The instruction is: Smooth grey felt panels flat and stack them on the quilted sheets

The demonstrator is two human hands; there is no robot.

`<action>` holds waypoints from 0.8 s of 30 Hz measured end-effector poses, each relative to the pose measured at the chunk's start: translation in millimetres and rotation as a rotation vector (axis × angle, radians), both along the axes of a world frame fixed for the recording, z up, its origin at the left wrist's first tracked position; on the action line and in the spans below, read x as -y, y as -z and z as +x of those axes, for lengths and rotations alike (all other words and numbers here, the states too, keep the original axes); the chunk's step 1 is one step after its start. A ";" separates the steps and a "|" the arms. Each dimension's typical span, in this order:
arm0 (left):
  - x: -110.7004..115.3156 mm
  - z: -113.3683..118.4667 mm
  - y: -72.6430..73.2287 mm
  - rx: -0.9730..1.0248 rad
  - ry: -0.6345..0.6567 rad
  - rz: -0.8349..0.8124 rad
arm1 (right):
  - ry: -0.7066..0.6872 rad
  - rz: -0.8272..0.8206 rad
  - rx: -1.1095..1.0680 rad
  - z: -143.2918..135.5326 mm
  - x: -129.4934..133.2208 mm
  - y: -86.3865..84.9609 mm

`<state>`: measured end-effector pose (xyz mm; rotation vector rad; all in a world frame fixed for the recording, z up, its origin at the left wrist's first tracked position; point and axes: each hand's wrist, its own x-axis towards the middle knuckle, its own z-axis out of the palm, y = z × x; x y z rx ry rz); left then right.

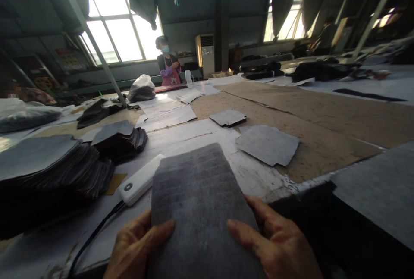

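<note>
A dark grey fabric piece [200, 197], roughly rectangular, is held upright at the bottom centre. My left hand [139, 244] grips its left edge, thumb on the near face. On the right edge my right hand [274, 240] holds it the same way, fingers behind. Whether it is one layer or a stack cannot be made out. Just behind its left side lies a white device [140, 180] with a round button and a black cable. Two light grey cut pieces, a larger one [268, 144] and a smaller one [228, 117], lie beyond it on the table.
Tall stacks of cut pieces [48, 167] [119, 136] stand at the left. Black material [320, 231] and a grey sheet [381, 192] lie at the right. A plastic bag [142, 88] sits near a slanted pole [93, 42]. A person [170, 65] stands across the table.
</note>
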<state>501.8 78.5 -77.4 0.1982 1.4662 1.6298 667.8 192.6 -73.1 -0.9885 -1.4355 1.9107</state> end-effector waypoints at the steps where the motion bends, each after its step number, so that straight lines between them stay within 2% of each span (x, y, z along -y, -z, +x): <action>1: -10.4 -2.7 -4.7 -0.031 0.035 0.039 | 0.042 0.061 0.009 -1.9 -8.3 -7.6; 3: -35.1 -10.5 -10.1 -0.104 0.112 0.115 | 0.136 0.205 0.045 -8.1 -27.9 -17.9; 5: -61.6 -20.0 -7.5 -0.235 0.178 0.134 | 0.162 0.353 0.153 -16.7 -49.7 -18.3; 7: -84.4 -29.3 1.9 -0.452 0.269 0.020 | 0.109 0.473 0.375 -25.6 -70.2 -8.9; 8: -93.0 -33.3 7.6 -0.511 0.295 -0.039 | 0.056 0.517 0.528 -29.4 -78.7 -2.1; 10: -103.3 -39.8 17.2 -0.608 0.316 -0.134 | 0.038 0.554 0.673 -35.1 -90.5 11.1; 14: -104.1 -43.2 19.6 -0.781 0.295 -0.237 | 0.034 0.588 0.751 -39.6 -91.5 20.2; 17: -99.4 -36.5 15.0 -1.079 0.274 -0.421 | 0.042 0.669 0.908 -40.0 -81.2 18.5; 20: -93.8 -29.2 18.8 -1.414 0.268 -0.577 | 0.090 0.907 1.073 -36.0 -73.8 23.2; 22: -89.6 -28.9 26.1 -1.572 0.234 -0.563 | 0.151 1.076 1.065 -31.0 -75.1 29.1; 24: -86.7 -32.6 33.2 -1.716 0.240 -0.479 | 0.192 1.236 0.981 -26.7 -81.5 33.4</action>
